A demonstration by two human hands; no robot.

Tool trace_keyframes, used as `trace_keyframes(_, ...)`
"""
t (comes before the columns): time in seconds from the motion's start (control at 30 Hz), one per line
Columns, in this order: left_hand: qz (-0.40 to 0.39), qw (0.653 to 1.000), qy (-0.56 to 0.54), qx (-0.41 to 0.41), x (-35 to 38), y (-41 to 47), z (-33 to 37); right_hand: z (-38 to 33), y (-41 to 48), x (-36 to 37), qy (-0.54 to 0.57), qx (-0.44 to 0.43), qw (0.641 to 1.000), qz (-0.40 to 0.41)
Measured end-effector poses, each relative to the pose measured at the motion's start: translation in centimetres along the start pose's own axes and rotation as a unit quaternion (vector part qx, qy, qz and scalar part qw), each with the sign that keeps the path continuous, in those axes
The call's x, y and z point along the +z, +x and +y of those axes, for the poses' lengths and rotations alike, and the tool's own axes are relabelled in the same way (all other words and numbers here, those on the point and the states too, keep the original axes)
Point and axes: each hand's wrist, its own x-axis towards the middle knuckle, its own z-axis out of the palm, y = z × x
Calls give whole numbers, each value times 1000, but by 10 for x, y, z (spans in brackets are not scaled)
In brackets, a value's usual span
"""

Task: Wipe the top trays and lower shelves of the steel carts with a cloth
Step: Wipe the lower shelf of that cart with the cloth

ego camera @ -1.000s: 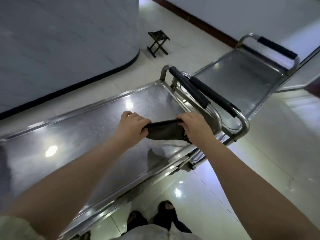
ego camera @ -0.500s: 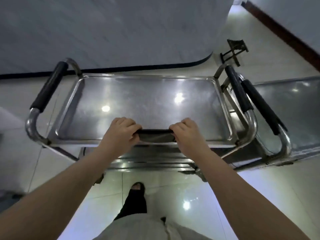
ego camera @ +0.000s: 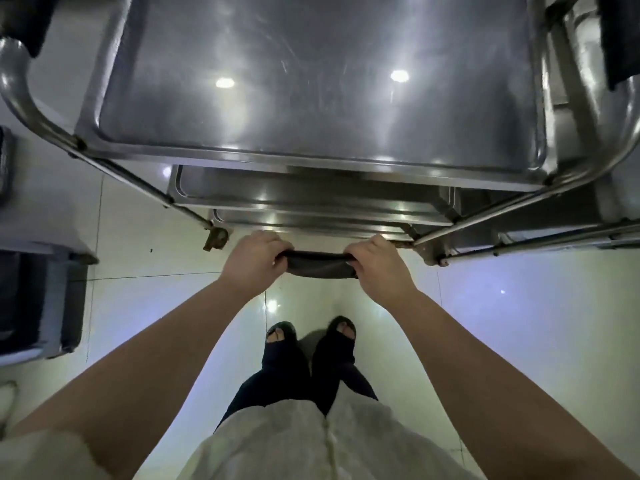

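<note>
A dark grey cloth [ego camera: 320, 265] is stretched between my two hands, just in front of the steel cart. My left hand [ego camera: 254, 258] grips its left end and my right hand [ego camera: 379, 266] grips its right end, fingers curled over the top. The cart's top tray [ego camera: 322, 81] fills the upper part of the head view, shiny with light spots. Below its near rim show the edges of two lower shelves [ego camera: 311, 199], the lowest right behind the cloth. Both hands hover above the floor, off the cart.
A second steel cart [ego camera: 616, 188] stands close on the right, its black handle grip at the top right corner. A black-padded handle [ego camera: 24, 26] curves at the top left. A dark object [ego camera: 31, 299] sits on the floor at left. My feet [ego camera: 311, 344] stand on glossy tiles.
The view has tilted steeply down and closer to the cart. My hands, still holding the cloth taut, have dropped from the top tray's near rim to the level of the lower shelves.
</note>
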Motion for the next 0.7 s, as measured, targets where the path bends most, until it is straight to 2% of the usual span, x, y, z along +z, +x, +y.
trace_keyframes(0.1,-76,996,-4,-50,44,48,-19,30,21,44,-33,52,997,-41)
trace_keyframes(0.17,-83,994,-9,-67,63,92,-24,59,48,62,-48,119,990,-50)
trace_keyframes(0.23,-35,998,20,-56,76,141,-29,90,82,70,-51,172,984,-3)
trace_keyframes(0.33,124,989,55,-56,87,197,-40,131,126,77,-102,203,969,101)
trace_keyframes(0.4,198,978,54,-31,103,220,-50,150,143,88,-132,205,961,129)
trace_keyframes(0.47,217,976,16,14,126,239,-64,164,150,107,-104,182,967,145)
trace_keyframes(0.53,162,984,19,66,159,249,-77,176,146,137,-82,165,977,111)
trace_keyframes(0.6,94,984,79,126,191,247,-92,192,133,169,-122,153,979,57)
trace_keyframes(0.63,98,979,80,159,203,242,-101,199,125,181,-130,150,978,55)
trace_keyframes(0.7,157,970,22,182,215,237,-116,205,125,193,-77,177,973,126)
